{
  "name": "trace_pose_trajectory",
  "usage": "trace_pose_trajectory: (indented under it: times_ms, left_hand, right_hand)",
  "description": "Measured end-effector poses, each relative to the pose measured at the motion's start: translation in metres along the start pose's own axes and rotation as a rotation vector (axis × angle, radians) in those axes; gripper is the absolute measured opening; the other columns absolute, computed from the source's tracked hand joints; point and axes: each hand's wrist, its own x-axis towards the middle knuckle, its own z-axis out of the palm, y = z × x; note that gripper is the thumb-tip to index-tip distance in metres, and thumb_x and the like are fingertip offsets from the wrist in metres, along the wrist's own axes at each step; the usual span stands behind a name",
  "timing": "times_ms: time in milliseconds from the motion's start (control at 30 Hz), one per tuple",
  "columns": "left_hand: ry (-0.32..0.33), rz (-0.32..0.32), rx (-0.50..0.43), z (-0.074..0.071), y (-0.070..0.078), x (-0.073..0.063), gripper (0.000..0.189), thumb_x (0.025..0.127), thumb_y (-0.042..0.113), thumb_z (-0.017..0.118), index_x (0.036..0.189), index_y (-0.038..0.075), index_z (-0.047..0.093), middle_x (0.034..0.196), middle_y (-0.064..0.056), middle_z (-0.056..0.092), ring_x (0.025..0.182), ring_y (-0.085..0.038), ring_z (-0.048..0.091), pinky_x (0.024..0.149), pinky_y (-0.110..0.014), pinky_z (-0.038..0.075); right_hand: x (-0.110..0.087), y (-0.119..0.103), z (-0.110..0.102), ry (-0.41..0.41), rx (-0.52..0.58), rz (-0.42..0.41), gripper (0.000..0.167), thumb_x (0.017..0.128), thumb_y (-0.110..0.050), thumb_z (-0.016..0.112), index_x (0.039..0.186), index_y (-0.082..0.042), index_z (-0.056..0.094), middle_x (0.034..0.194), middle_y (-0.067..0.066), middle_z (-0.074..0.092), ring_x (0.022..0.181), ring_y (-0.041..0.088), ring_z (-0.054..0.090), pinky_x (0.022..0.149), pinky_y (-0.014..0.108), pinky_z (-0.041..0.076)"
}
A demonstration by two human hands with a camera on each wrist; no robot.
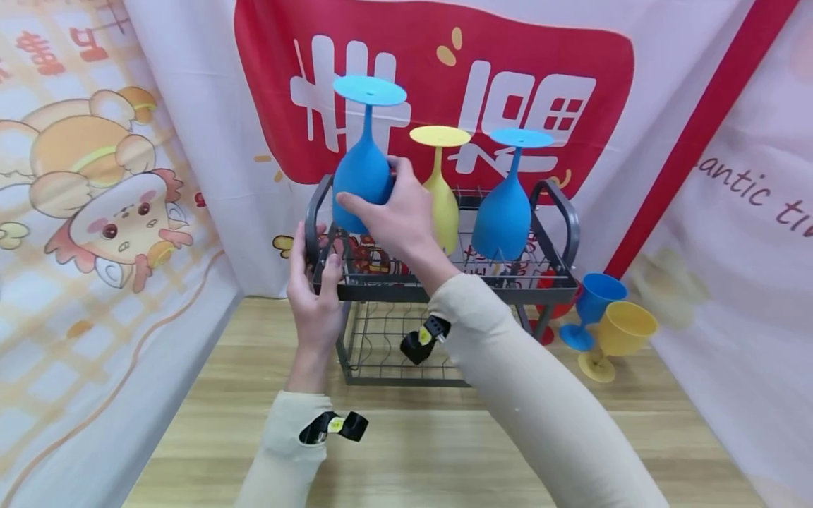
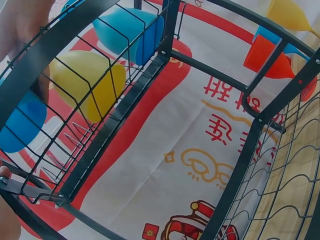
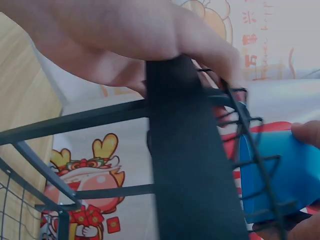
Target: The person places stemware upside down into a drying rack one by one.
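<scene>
My right hand (image 1: 406, 212) grips the bowl of an upside-down blue goblet (image 1: 362, 173) over the left end of a dark two-tier wire rack (image 1: 406, 292). In the right wrist view its fingertips hold the same blue goblet (image 3: 280, 172) close to the rack's wires. My left hand (image 1: 315, 303) holds the rack's left end, thumb in front and fingers around the side. In the right wrist view the left hand (image 3: 125, 40) lies over the frame. A yellow goblet (image 1: 442, 204) and another blue goblet (image 1: 504, 215) stand upside down on the top tier.
Right of the rack, a blue goblet (image 1: 593, 303), a yellow goblet (image 1: 625, 331) and a partly hidden red goblet (image 1: 559, 303) stand upright on the wooden surface (image 1: 406, 444). Printed cloth (image 1: 209, 141) hangs behind and at both sides.
</scene>
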Motion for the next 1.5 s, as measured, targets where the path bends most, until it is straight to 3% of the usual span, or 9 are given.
trace_pose_trajectory:
  times_ms: [233, 533, 833, 1200, 1500]
  left_hand:
    - [0.000, 0.016, -0.004, -0.004, 0.003, 0.002, 0.063, 0.108, 0.016, 0.055, 0.167, 0.016, 0.033, 0.160, -0.002, 0.053, 0.150, -0.027, 0.049, 0.119, -0.025, 0.047]
    - [-0.011, 0.000, -0.047, 0.000, -0.001, 0.000, 0.065, 0.107, 0.013, 0.055, 0.167, 0.015, 0.031, 0.159, -0.001, 0.053, 0.151, -0.031, 0.048, 0.117, -0.025, 0.049]
    - [-0.013, -0.009, -0.061, -0.001, -0.001, 0.000, 0.066, 0.106, 0.013, 0.055, 0.168, 0.013, 0.029, 0.159, -0.002, 0.053, 0.152, -0.030, 0.046, 0.121, -0.034, 0.046]
    - [-0.025, -0.002, -0.046, 0.000, -0.001, 0.001, 0.064, 0.107, 0.015, 0.054, 0.167, 0.020, 0.032, 0.158, 0.001, 0.053, 0.152, -0.029, 0.048, 0.119, -0.030, 0.048]
    - [-0.017, -0.004, -0.009, 0.000, -0.002, 0.000, 0.063, 0.108, 0.017, 0.054, 0.167, 0.021, 0.032, 0.158, 0.003, 0.053, 0.153, -0.029, 0.047, 0.117, -0.024, 0.048]
  right_hand:
    - [0.001, 0.000, 0.009, -0.013, -0.017, 0.012, 0.085, 0.090, -0.040, 0.084, 0.157, -0.018, 0.037, 0.157, 0.004, 0.056, 0.138, 0.032, 0.060, 0.107, 0.052, 0.059]
    - [0.000, 0.009, 0.003, -0.058, -0.116, 0.148, 0.087, 0.090, -0.040, 0.084, 0.158, -0.019, 0.034, 0.156, 0.005, 0.055, 0.137, 0.036, 0.059, 0.109, 0.056, 0.056]
    - [0.001, 0.010, 0.009, -0.077, -0.211, 0.153, 0.085, 0.090, -0.038, 0.085, 0.155, -0.016, 0.036, 0.151, 0.008, 0.057, 0.135, 0.036, 0.060, 0.109, 0.057, 0.056]
    - [0.004, 0.007, 0.007, -0.109, -0.285, 0.182, 0.085, 0.089, -0.042, 0.084, 0.154, -0.014, 0.037, 0.146, 0.008, 0.061, 0.128, 0.034, 0.064, 0.105, 0.054, 0.059]
    - [0.003, 0.006, 0.009, -0.127, -0.290, 0.221, 0.088, 0.088, -0.040, 0.085, 0.157, -0.014, 0.036, 0.150, 0.009, 0.060, 0.131, 0.036, 0.064, 0.106, 0.054, 0.058]
